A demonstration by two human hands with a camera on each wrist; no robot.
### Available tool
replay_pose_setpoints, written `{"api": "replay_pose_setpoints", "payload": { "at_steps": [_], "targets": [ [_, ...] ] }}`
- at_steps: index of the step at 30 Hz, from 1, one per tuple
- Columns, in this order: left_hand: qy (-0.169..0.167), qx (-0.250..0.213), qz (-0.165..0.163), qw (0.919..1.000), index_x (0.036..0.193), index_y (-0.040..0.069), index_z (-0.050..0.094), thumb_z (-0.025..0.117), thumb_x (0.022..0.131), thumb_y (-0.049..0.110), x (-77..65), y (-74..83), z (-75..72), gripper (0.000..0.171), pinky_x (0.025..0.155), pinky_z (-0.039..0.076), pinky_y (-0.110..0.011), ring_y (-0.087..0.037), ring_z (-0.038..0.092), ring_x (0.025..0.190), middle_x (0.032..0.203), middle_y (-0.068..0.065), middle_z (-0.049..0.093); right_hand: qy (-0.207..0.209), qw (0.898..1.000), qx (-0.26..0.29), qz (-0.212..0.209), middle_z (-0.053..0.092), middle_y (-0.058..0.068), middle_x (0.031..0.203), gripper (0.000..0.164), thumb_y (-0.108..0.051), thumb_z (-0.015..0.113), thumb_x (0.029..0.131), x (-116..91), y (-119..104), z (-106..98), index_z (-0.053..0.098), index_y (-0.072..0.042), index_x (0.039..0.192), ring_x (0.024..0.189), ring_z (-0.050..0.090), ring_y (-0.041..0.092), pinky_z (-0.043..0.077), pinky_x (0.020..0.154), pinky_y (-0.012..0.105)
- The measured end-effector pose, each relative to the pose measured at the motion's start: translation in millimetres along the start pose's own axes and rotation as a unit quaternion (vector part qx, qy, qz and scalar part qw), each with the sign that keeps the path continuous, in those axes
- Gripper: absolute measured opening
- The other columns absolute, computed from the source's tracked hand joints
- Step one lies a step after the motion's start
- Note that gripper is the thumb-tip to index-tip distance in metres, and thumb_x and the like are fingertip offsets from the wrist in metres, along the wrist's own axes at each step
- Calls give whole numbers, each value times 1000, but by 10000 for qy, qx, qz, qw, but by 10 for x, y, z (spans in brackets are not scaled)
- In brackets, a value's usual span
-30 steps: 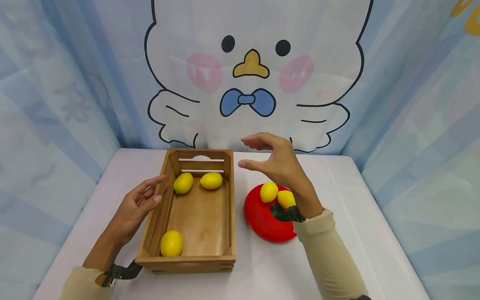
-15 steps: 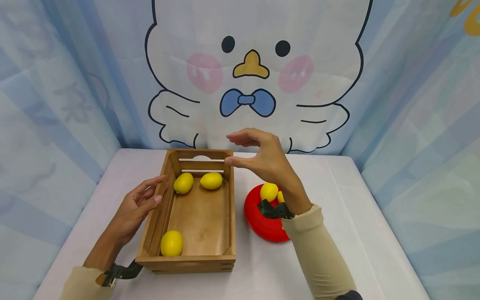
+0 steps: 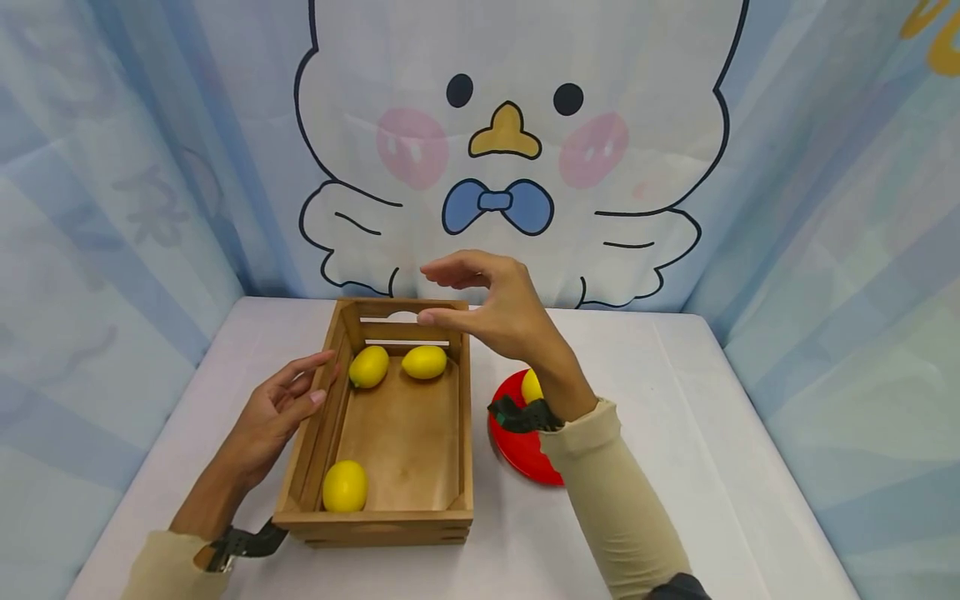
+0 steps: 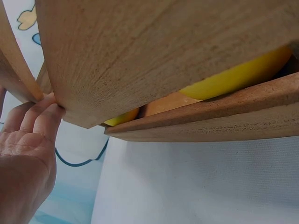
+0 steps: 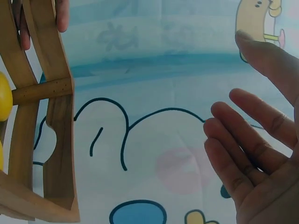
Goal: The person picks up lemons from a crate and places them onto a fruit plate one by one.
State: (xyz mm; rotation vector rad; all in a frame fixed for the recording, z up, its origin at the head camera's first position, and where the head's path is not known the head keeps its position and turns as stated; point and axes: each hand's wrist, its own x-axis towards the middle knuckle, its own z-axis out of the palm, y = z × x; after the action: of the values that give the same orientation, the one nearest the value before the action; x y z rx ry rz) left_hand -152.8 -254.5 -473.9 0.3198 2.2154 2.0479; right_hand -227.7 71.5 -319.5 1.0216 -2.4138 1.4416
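Observation:
A slatted wooden crate [image 3: 378, 529] stands on the table with three yellow lemons in it. One lemon [image 3: 345, 486] lies in the near left corner; another lemon [image 3: 369, 367] and a third lemon [image 3: 424, 362] are at the far end. My left hand [image 3: 273, 408] grips the upper slat of the crate's left side, and its fingers [image 4: 39, 114] curl round the wood in the left wrist view. Above the crate's far right corner is my right hand [image 3: 495, 304], thumb and fingers apart, holding nothing. Its spread fingers [image 5: 243, 144] show in the right wrist view.
To the right of the crate, a red plate [image 3: 517, 454] bears a lemon [image 3: 532, 386], partly covered by the right wrist and its dark strap [image 3: 521, 415]. White cloth [image 3: 712, 483] covers the table. A printed curtain [image 3: 247, 125] rises behind it and at both sides.
My right hand has moved left from above the plate's far side to over the crate's far right corner. Its forearm now hides a lemon on the plate. My left hand stays put.

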Motion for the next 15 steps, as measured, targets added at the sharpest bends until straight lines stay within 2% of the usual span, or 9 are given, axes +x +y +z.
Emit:
{"api": "replay_pose_setpoints", "payload": {
  "at_steps": [3,8,11,15],
  "targets": [
    [8,14,-7,10000,164,17,41,57,111,16,-1,6,-2,55,105,49,-12,4,52,140,171,-20,36,-58,9999,111,-107,77,7,126,46,-20,92,84,48,-7,54,76,-10,127,116,69,26,56,105,32],
    [1,-22,-5,10000,163,16,41,58,111,16,2,1,-3,55,105,49,-12,4,52,140,171,-21,36,-182,9993,280,-192,78,3,124,44,-22,91,86,120,-18,145,76,-11,125,113,70,16,56,104,29],
    [0,-21,-29,10000,163,17,41,58,111,16,7,-1,0,55,105,49,-12,5,53,140,171,-21,36,-280,9984,455,-197,78,2,123,43,-21,91,86,158,-15,196,76,-12,125,111,69,11,56,104,30],
    [18,20,-105,9999,163,17,41,58,111,17,5,2,3,55,104,49,-12,6,52,139,171,-21,35,-425,9956,808,-202,77,2,124,43,-19,90,86,204,-6,263,76,-12,126,112,70,12,57,105,34]
  ]
}}
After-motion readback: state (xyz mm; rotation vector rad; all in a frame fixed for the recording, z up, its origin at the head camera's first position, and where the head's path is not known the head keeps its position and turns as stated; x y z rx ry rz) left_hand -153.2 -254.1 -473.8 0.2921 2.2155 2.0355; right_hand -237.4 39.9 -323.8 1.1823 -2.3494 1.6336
